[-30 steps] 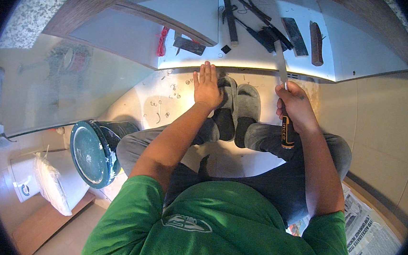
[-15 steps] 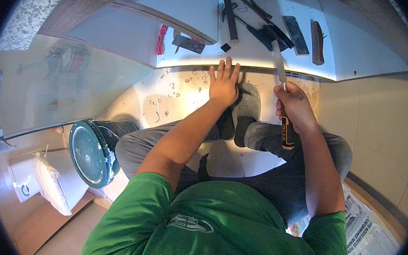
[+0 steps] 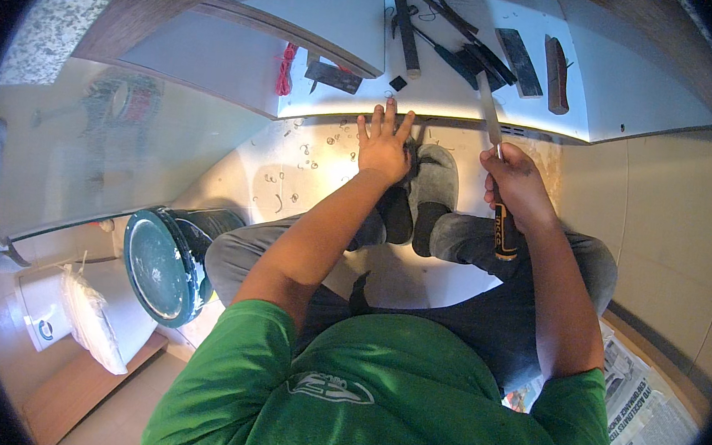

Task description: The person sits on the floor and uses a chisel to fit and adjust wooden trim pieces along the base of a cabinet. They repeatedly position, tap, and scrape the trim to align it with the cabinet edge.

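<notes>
My left hand (image 3: 384, 145) is held with fingers spread at the lit front edge of the white cabinet floor (image 3: 432, 103), above grey slippers (image 3: 435, 174). Nothing is in it. My right hand (image 3: 516, 185) grips the black and orange handle of a long tool with a flat metal blade (image 3: 489, 107), whose tip points into the cabinet among several dark tools (image 3: 457, 59). Beside them lie a dark flat block (image 3: 521, 61), a brown bar (image 3: 556, 75), a small black square (image 3: 398, 84) and a red coiled cord (image 3: 285, 68).
A dark green lidded bucket (image 3: 156, 267) stands at my left, near a white container (image 3: 40, 310) and a glass panel (image 3: 59, 166). Wooden cabinet frame (image 3: 113, 19) arches overhead. Small curled scraps (image 3: 293, 176) litter the floor ahead. Newspaper (image 3: 641, 421) lies behind me on the right.
My left hand has moved forward and to the right over the slippers, its fingers spreading, then shifted slightly left. My right hand and the tool have barely moved.
</notes>
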The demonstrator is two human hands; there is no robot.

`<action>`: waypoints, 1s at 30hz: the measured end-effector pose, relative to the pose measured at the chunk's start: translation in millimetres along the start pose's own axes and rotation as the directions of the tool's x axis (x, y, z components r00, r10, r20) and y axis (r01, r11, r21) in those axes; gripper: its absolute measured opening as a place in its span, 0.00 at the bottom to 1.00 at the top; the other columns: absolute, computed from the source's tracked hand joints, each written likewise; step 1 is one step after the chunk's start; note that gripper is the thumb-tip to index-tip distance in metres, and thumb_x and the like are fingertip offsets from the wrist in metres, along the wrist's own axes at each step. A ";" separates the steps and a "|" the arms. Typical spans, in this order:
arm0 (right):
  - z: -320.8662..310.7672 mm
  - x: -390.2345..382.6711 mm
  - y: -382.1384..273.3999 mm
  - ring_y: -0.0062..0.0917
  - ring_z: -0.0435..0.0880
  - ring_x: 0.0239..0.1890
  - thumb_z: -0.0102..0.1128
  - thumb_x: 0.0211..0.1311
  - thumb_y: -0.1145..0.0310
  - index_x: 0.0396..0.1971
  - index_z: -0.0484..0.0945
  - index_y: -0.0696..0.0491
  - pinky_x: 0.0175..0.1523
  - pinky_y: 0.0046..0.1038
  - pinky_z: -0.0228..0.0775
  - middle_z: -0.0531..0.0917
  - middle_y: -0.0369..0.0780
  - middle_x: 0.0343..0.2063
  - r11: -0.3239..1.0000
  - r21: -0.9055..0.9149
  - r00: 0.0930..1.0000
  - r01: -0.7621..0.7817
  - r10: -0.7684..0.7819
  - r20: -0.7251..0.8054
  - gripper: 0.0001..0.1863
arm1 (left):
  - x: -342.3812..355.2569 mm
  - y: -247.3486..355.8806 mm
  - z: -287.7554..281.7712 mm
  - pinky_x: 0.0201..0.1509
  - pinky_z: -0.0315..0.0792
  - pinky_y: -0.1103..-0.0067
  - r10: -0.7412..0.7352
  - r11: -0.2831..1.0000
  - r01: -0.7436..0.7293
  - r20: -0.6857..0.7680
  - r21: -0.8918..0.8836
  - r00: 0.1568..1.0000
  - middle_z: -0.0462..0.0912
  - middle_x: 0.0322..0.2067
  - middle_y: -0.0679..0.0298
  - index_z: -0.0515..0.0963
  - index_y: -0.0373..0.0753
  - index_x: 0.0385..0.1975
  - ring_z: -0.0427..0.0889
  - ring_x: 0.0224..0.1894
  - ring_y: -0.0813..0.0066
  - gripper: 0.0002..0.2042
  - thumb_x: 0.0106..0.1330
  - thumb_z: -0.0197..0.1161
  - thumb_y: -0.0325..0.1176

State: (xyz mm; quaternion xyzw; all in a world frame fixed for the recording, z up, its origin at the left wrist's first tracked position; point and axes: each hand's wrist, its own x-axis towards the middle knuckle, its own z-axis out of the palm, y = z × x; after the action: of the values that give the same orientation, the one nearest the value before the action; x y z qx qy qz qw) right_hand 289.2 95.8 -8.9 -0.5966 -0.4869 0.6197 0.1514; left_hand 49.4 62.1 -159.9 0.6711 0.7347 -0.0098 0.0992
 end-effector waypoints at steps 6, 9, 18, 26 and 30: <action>0.5 0.7 2.9 0.16 0.75 0.17 0.59 0.76 0.59 0.36 0.74 0.50 0.21 0.23 0.67 0.74 0.32 0.19 1.000 0.011 1.000 0.020 -0.020 0.017 0.11 | -3.4 -7.0 -3.5 0.82 0.36 0.47 -0.036 0.999 0.036 0.022 0.005 0.999 0.40 0.82 0.56 0.55 0.58 0.80 0.45 0.82 0.51 0.42 0.65 0.66 0.45; 0.2 1.7 4.0 0.16 0.75 0.17 0.59 0.76 0.59 0.36 0.74 0.50 0.21 0.23 0.67 0.74 0.31 0.19 1.000 0.011 0.999 0.027 -0.027 0.023 0.11 | -5.0 -12.7 0.0 0.81 0.40 0.46 -0.028 0.999 0.028 -0.013 0.026 1.000 0.41 0.82 0.56 0.54 0.61 0.79 0.47 0.82 0.50 0.45 0.61 0.70 0.45; 3.6 1.2 3.2 0.16 0.75 0.18 0.59 0.76 0.59 0.38 0.75 0.51 0.22 0.23 0.67 0.74 0.32 0.19 1.000 -0.001 0.999 0.017 -0.016 0.037 0.11 | 3.0 -10.1 10.9 0.82 0.38 0.46 0.077 0.995 -0.071 -0.090 0.072 0.993 0.43 0.82 0.56 0.58 0.52 0.78 0.45 0.83 0.53 0.42 0.61 0.68 0.42; 4.0 -1.0 0.8 0.15 0.75 0.18 0.59 0.76 0.58 0.38 0.75 0.51 0.22 0.22 0.67 0.75 0.31 0.20 1.000 -0.021 0.999 0.012 -0.011 0.035 0.12 | 13.4 8.9 7.4 0.82 0.37 0.45 0.096 0.994 -0.091 -0.085 0.057 0.992 0.44 0.82 0.55 0.60 0.53 0.77 0.45 0.82 0.51 0.42 0.61 0.69 0.43; 4.0 -0.8 2.4 0.15 0.74 0.18 0.59 0.74 0.59 0.38 0.76 0.52 0.23 0.22 0.67 0.74 0.31 0.20 1.000 0.002 1.000 0.005 -0.005 0.028 0.11 | 12.7 12.6 5.2 0.82 0.37 0.45 0.081 0.996 -0.079 -0.053 0.035 0.995 0.44 0.82 0.55 0.58 0.55 0.78 0.45 0.82 0.50 0.43 0.61 0.68 0.43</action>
State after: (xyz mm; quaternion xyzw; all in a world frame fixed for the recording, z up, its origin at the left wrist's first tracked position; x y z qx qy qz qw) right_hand 286.8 92.3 -11.1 -0.5863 -0.4901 0.6281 0.1467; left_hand 61.5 75.0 -165.5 0.7014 0.7095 0.0005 0.0686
